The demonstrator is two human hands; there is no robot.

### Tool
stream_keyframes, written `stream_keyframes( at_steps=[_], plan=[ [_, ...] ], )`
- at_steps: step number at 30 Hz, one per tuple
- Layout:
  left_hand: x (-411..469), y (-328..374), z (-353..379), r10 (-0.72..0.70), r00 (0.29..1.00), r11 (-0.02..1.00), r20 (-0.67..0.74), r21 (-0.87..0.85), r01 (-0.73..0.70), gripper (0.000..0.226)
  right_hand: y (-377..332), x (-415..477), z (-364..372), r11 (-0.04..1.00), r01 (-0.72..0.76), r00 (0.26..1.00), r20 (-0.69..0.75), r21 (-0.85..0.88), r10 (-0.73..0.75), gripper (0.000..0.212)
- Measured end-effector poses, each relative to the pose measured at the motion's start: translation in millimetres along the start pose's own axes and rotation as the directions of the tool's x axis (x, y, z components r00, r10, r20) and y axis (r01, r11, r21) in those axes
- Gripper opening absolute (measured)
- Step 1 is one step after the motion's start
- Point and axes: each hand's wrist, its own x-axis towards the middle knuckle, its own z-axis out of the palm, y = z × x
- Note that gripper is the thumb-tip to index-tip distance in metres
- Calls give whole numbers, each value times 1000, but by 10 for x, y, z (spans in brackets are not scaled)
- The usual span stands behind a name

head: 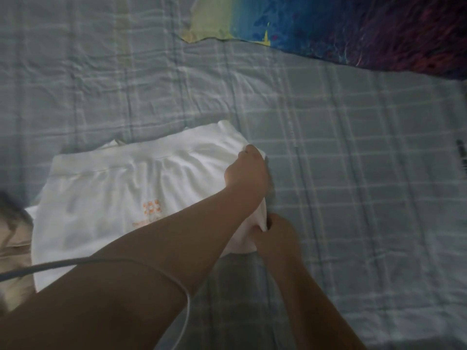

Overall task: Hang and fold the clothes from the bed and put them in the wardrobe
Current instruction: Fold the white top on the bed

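A white garment with a small orange print lies flat on the checked bedsheet, left of centre. My left hand reaches across it and pinches its far right corner near the ribbed band. My right hand grips the same right edge lower down, with a fold of white cloth between the fingers. Both forearms cover the garment's near right part.
A colourful blanket in blue, yellow and dark red lies along the top right. Beige cloth sits at the left edge. A thin white cable loops over my left forearm. A dark object shows at the right edge.
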Motion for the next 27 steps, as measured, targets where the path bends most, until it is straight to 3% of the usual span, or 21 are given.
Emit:
stream_keyframes(
  at_steps=[4,8,13,16,20,23,27],
  plan=[
    [-202,-221,-364,52,996,982,-72,-177,-64,23,-155,-207,90,993,119,984,-132,-1,-119,16],
    [-367,-708,-767,-3,991,886,-134,-460,-59,15,-411,-592,272,971,223,971,-103,82,-215,24],
    [-598,-1686,-1283,-141,987,678,-83,-734,35,22,-946,-1203,736,875,483,869,-107,-20,-482,45],
    [-802,-2288,-1569,-209,978,485,-26,-871,80,33,-1256,-1535,1121,804,590,804,-40,-72,-593,47],
    [-1038,-3071,-1765,-267,964,329,3,-939,94,37,-1583,-1858,1709,716,682,726,14,-148,-688,45],
    [-1151,-3611,-1754,-312,950,258,23,-960,108,39,-1679,-2004,2193,682,705,706,95,-195,-702,48],
    [-1266,-4169,-1566,-344,934,255,97,-947,192,54,-1604,-2073,2758,616,713,697,243,-334,-675,56]
  ],
)
